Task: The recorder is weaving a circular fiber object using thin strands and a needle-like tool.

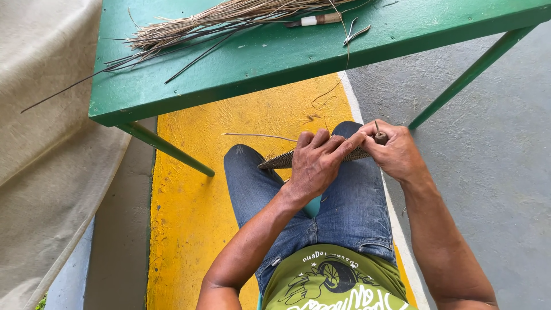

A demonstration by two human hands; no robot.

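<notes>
A flat woven fibre piece [276,161], seen edge-on, rests over my knees in blue jeans. My left hand [317,162] lies over its middle and grips it, fingertips pressed near its right end. My right hand [396,152] is closed on a small tool with a dark wooden handle [380,136] whose thin metal tip points up, right at the woven edge. A pale loose strand [258,136] sticks out to the left of the piece.
A green metal table [241,74] stands in front of my knees, carrying a bundle of dry fibres [201,26], a wooden-handled knife [314,20] and small metal snips [356,33]. Yellow and grey painted floor lies below; a beige tarp [40,143] hangs at left.
</notes>
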